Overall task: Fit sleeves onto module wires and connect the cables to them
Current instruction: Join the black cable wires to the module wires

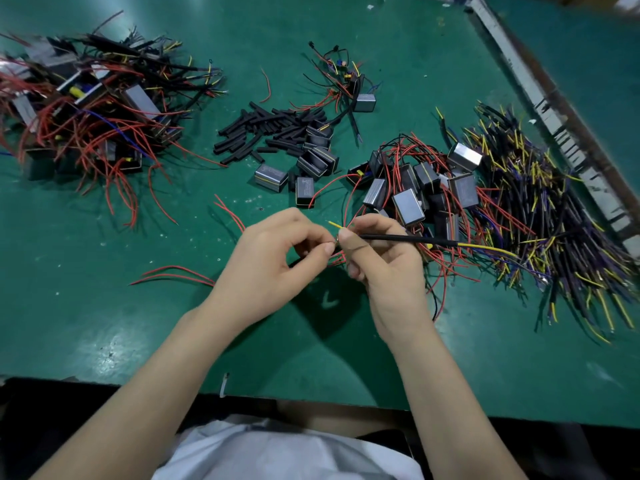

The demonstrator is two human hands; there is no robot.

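Left hand (273, 258) pinches thin red wires (337, 259). Right hand (377, 252) pinches a slim black cable (408, 239) with yellow ends. Matte tubular sleeves (266, 131) lie on the green tabletop (104, 323).

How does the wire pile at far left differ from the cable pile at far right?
The left pile is mostly red wires tangled around boxy modules; the right pile is black cables with yellow ends and no modules among them. The left pile is knotted, the right one roughly combed. Both rest on the green table.

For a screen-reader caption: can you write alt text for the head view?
Over a green table, the left hand pinches red wires against a black cable held by the right hand. Black sleeves lie behind.
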